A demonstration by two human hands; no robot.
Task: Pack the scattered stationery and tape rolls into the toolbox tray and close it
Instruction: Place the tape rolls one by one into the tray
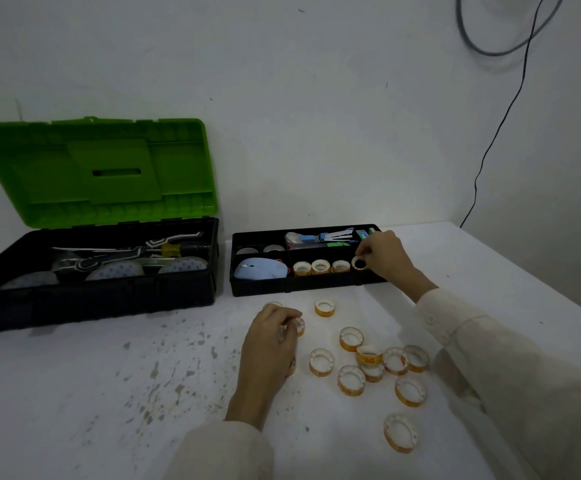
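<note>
The right hand [384, 254] pinches a glossy, ring-shaped roll [359, 264] over the black plastic tray [299, 289]. The left hand [271, 337] curls over a second roll [300, 327], half hidden; its grip is unclear.

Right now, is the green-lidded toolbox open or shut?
Open: the toolbox has its green lid raised and tilted back, and tools lie exposed inside it.

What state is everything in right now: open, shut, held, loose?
Green-lidded black toolbox: open, lid raised.
Black plastic tray: beside toolbox, partly filled.
Right hand: pinching orange-rimmed tape roll at tray.
Left hand: holding second tape roll.
Remaining tape rolls: loose on white table.
</note>
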